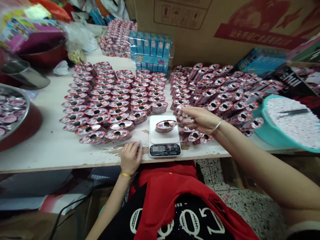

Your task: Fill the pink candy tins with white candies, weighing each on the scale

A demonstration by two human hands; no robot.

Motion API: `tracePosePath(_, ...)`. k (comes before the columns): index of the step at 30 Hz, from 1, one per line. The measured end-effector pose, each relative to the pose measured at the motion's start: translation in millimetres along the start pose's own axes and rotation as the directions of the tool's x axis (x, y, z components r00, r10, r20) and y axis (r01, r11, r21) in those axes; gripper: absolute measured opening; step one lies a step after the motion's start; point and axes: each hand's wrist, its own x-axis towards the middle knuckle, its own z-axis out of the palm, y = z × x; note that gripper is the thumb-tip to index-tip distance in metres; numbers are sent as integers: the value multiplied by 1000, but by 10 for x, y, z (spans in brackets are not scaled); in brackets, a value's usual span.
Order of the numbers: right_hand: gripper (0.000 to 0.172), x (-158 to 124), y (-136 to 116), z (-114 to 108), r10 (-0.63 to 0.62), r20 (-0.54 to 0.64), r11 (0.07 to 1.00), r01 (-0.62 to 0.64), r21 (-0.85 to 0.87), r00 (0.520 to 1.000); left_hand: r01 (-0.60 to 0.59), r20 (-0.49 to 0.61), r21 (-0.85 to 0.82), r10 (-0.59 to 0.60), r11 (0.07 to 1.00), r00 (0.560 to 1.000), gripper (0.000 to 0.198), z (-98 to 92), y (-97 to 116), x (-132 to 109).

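A small oval box with a red patterned top and a dark round hole (166, 125) stands on a white digital kitchen scale (165, 137), its display lit. Just right of that box, my right hand (192, 118) hovers with bent fingers closed around small whitish pieces, which blur partly hides. On the table edge left of the scale rests my left hand (131, 156), its fingers loosely stretched and nothing in them. Many matching boxes (117, 103) stand upright in rows to the left. More of them (220, 93) lean together in a crowd on the right.
A teal basin (270, 120) of small white pieces, with a dark flat tool in it, sits at right. At left are a metal bowl (32, 113) of pink caps and a metal cup (27, 75). Blue packs (150, 50) and a large carton (195, 33) line the back.
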Motion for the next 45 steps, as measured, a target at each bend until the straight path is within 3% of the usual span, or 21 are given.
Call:
tracePosePath(4, 11, -195, 152, -168, 127, -81, 981, -113, 159, 989, -3, 4, 7, 3, 1000, 1000, 28, -7, 13, 7)
tracePosePath(8, 12, -281, 263, -205, 134, -102, 987, -124, 98, 986, -4, 10, 25, 4, 1000, 1000, 27, -16, 25, 14)
tracePosePath(17, 25, -44, 265, 48, 17, 15, 988, -14, -157, 1000, -5, 3, 12, 5, 1000, 1000, 28, -8, 22, 16)
tracePosePath(23, 25, -9, 188, 162, -3, 87, 997, 10, -80, 996, 30, -13, -81, -31, 996, 999, 27, -45, 59, 36)
tracePosePath(27, 28, -148, 279, 114, -7, 65, 1000, 7, -11, 998, -18, -89, -262, -5, 965, 996, 36, -104, 266, 297)
tracePosePath(32, 32, -117, 360, 104, -39, 3, 997, 39, -64, 999, -150, -153, -341, 103, 928, 983, 38, -82, 554, 735)
tracePosePath(39, 18, 178, 244, 202, -48, 48, 969, 58, -242, 998, -146, -155, -340, 98, 929, 983, 38, -84, 565, 814)
tracePosePath(42, 29, 107, 294, 144, -115, 38, 979, 120, -164, 993, -148, -108, -275, 123, 950, 987, 57, -85, 629, 913)
tracePosePath(45, 35, -76, 405, 95, -97, 44, 994, 99, -42, 994, -217, 57, -176, 230, 960, 971, 66, -54, 762, 1102)
